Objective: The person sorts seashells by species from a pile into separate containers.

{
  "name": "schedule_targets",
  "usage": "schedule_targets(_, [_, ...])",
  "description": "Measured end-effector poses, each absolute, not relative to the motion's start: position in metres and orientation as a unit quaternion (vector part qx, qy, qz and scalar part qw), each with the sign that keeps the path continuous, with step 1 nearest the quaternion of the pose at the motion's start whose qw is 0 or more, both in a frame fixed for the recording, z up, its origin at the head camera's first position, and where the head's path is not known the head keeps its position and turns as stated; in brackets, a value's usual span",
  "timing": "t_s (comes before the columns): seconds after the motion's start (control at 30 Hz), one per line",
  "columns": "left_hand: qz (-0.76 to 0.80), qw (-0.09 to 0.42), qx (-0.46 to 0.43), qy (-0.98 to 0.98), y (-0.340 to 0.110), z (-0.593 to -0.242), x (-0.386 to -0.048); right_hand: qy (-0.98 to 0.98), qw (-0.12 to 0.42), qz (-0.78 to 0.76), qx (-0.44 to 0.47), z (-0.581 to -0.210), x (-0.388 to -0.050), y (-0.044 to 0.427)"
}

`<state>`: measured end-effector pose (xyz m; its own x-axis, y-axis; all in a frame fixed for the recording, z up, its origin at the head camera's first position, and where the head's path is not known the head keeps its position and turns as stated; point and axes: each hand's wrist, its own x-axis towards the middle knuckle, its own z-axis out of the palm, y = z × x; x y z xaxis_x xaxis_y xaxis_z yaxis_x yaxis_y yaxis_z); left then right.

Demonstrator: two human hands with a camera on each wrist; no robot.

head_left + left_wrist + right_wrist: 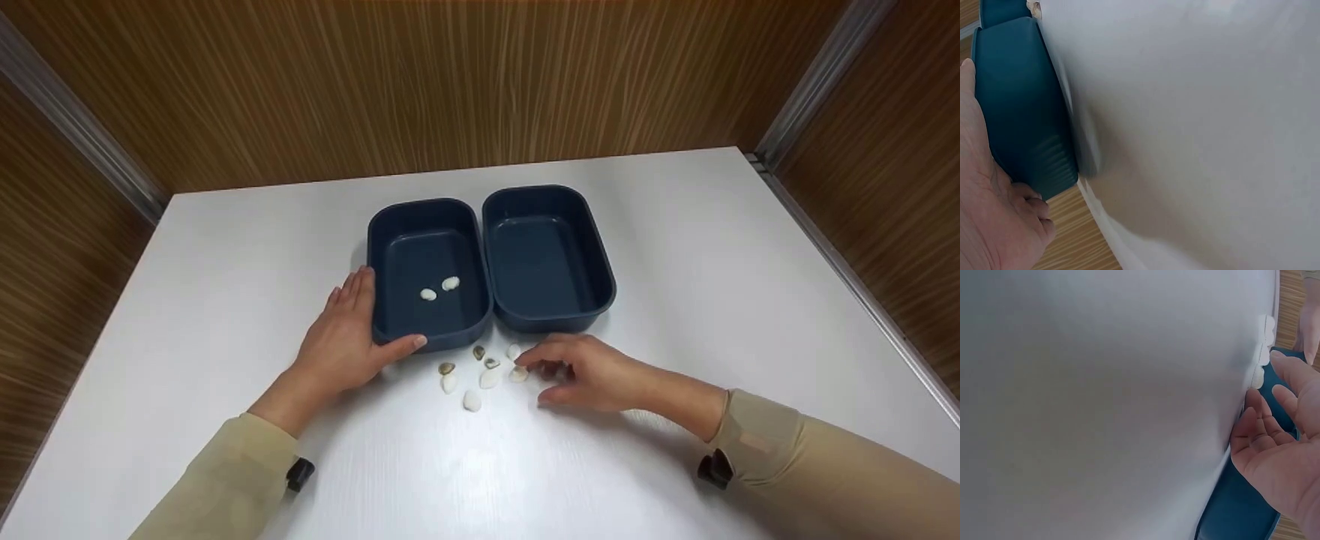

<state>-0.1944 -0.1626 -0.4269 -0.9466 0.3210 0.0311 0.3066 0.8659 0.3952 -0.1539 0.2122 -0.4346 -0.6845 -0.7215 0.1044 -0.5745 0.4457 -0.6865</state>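
Observation:
Two dark blue rectangular bins stand side by side on the white table. The left bin point(427, 255) holds two white seashells point(450, 283); the right bin point(540, 262) has nothing inside. My left hand point(341, 345) rests against the left bin's outer side, with fairly straight fingers along its wall and the thumb at the front rim. In front of the bins lie several loose seashells, including a white seashell point(472, 400) and a brown seashell point(446, 368). Over a pale seashell point(518, 373) hovers my right hand point(592, 373), fingers bent and thumb apart, gripping nothing visible.
The white table point(712, 285) extends to both sides of the bins and toward me. A wood-grain panel point(450, 90) rises behind it, with similar panels at left and right. Both forearms wear beige sleeves point(847, 457).

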Motion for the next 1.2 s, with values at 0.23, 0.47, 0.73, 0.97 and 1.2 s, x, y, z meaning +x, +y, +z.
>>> schedule_targets(0.23, [0.201, 0.018, 0.162, 0.966, -0.162, -0.427, -0.194, 0.848, 0.097, -0.357, -0.38, -0.439, -0.155, 0.209])
schedule_targets(0.47, [0.201, 0.022, 0.16, 0.966, -0.162, -0.428, -0.192, 0.854, 0.086, -0.345, -0.379, -0.443, -0.155, 0.209])
schedule_targets(0.73, [0.2, 0.019, 0.16, 0.967, -0.161, -0.426, -0.193, 0.858, 0.078, -0.338, -0.38, -0.443, -0.156, 0.206])
schedule_targets(0.97, [0.205, 0.018, 0.162, 0.965, -0.162, -0.425, -0.192, 0.861, 0.073, -0.335, -0.377, -0.445, -0.157, 0.205])
schedule_targets(1.2, [0.205, 0.018, 0.163, 0.965, -0.163, -0.427, -0.194, 0.861, 0.063, -0.333, -0.379, -0.447, -0.158, 0.205])
